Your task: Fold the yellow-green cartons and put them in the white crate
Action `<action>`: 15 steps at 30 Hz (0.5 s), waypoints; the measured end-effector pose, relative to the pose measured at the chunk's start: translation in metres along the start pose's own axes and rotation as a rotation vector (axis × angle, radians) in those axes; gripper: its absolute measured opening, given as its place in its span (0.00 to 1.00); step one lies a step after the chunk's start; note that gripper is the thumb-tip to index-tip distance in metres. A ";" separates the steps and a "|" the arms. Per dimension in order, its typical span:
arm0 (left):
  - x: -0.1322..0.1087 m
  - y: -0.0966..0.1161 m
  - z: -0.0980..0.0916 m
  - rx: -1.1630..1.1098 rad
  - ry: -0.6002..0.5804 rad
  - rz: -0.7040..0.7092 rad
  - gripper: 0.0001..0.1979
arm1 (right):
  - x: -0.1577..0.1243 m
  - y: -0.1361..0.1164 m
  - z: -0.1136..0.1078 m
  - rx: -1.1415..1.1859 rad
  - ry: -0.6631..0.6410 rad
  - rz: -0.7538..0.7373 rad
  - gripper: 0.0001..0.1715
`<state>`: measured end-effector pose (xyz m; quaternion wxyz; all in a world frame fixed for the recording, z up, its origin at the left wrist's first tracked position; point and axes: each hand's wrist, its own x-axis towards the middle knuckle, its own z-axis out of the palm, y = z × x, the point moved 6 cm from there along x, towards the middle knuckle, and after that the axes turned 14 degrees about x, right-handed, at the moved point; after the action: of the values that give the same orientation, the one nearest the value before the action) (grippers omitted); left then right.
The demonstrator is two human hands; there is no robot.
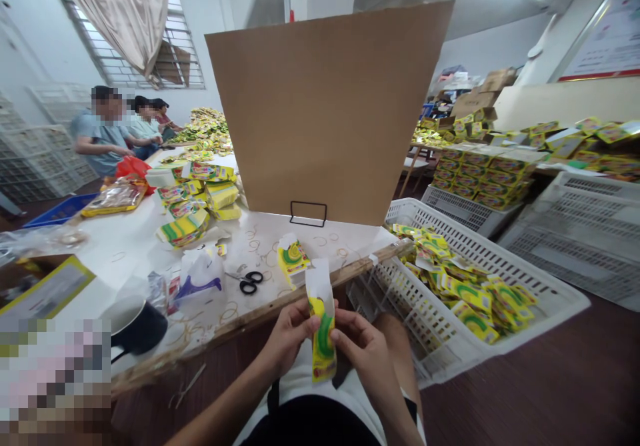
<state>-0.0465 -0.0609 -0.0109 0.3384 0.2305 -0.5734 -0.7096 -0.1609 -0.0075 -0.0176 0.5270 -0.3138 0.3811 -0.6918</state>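
Observation:
Above my lap, just off the table's front edge, a narrow yellow and green printed carton (324,339) with a white end flap hangs upright between my hands. My left hand (293,333) pinches its left side, thumb in front. At the right side my right hand (360,339) grips the carton's edge between thumb and fingers. Another yellow and green carton (295,257) lies on the table just beyond. Black-handled scissors (250,282) rest to the left of it, among several scattered rubber bands (230,313).
A large cardboard sheet (325,119) stands behind a black wire stand (309,214). Stacked carton bundles (195,199) and a dark mug (140,326) are on the left. A white crate (540,339) full of cartons stands at the right. Several people (107,133) sit at the far left.

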 end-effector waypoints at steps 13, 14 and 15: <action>-0.005 -0.006 0.001 0.300 0.154 0.028 0.23 | -0.005 0.004 -0.008 -0.194 0.149 -0.179 0.13; -0.007 -0.005 0.001 0.285 0.136 0.016 0.27 | -0.005 0.001 -0.007 -0.189 0.128 -0.199 0.16; -0.009 -0.003 0.000 0.269 0.115 0.015 0.31 | -0.005 -0.002 -0.005 -0.183 0.093 -0.208 0.21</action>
<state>-0.0409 -0.0535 -0.0144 0.3422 0.3096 -0.6448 -0.6094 -0.1643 -0.0013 -0.0185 0.4033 -0.3660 0.4319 -0.7190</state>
